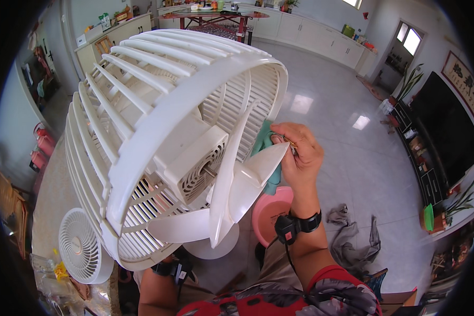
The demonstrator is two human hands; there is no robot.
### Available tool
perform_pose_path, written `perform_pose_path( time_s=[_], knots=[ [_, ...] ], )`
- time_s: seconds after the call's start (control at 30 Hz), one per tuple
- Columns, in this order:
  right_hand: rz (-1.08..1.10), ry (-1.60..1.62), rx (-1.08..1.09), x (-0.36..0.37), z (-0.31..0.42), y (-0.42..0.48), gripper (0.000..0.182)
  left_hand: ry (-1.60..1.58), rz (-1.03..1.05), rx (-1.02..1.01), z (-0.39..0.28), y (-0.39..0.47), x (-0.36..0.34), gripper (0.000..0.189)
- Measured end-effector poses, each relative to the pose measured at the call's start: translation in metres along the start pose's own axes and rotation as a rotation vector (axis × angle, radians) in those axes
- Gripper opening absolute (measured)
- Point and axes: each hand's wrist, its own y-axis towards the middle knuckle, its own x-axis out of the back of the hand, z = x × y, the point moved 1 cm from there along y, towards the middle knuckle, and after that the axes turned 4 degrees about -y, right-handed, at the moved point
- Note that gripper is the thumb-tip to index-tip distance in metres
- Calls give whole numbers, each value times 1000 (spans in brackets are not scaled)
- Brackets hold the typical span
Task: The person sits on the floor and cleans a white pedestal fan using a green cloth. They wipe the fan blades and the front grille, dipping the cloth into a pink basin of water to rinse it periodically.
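A large white plastic fan housing (150, 130) with slatted sides fills the middle of the head view, its front open. Inside sit the motor casing (197, 164) with a metal shaft and the white fan blades (237, 185). My right hand (302, 152) is at the blade tip on the right, gripping a green cloth (266, 146) that hangs down behind the blade. My left hand is hidden behind the lower part of the housing; only the forearm and a black wrist strap show.
A small white fan (81, 245) stands on a table (49, 189) at left, near plastic wrapping. A pink basin (260, 217) is below my right hand. Grey fabric (353, 241) lies on the tiled floor. A television (444, 126) is at right.
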Motion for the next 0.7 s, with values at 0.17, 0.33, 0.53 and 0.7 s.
perform_pose_path(
  time_s=[0.17, 0.33, 0.53, 0.7],
  knots=[
    [-54, -233, 99, -6, 1, -3, 30, 34, -61, -32, -3, 7, -5, 56],
    [-11, -189, 61, -10, 0, -2, 26, 84, -114, -59, -3, 6, 0, 57],
    [-70, 470, -379, -3, -17, -5, 14, 164, -79, -53, -7, -7, 4, 58],
    [-236, 628, -569, 31, -28, -23, 25, 242, 7, 8, -10, 35, -6, 59]
  ],
)
